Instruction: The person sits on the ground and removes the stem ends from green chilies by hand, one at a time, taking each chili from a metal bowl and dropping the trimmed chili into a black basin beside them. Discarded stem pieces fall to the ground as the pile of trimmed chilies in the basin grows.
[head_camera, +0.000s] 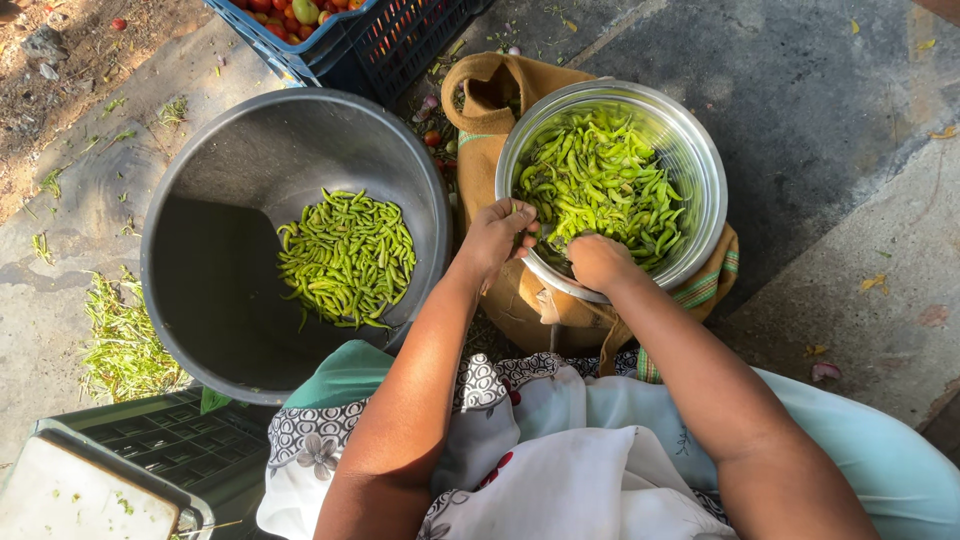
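View from above of a seated person sorting green chillies on a concrete floor (820, 110). A steel bowl (700, 170) heaped with green chillies (600, 180) rested tilted on a brown sack (490, 110), which stood directly in front of the person's knees. Both hands were at the near rim of the bowl. The left hand (497, 238) was curled, its fingertips pinched narrowly on a single chilli at the edge of the heap. The right hand (598, 262) lay just beside it, closed loosely among the chillies at the bowl's near rim; whether it gripped any could not be told, as the fingers were turned away from the camera. The two hands were near each other but not touching.

To the left of the sack, and just beside it, stood a large dark grey tub (220, 250) holding a smaller heap of green chillies (348, 258) against its right inner wall. At the far edge of the floor, a blue plastic crate (400, 45) held red and green tomatoes (300, 15). Trimmed green stalks (125, 345) lay scattered on the floor beyond the tub's left side. At the near left corner, a dark green crate (170, 445) carried a pale flat slab (80, 495). A light blue garment and a white patterned cloth (560, 470) covered the person's lap.
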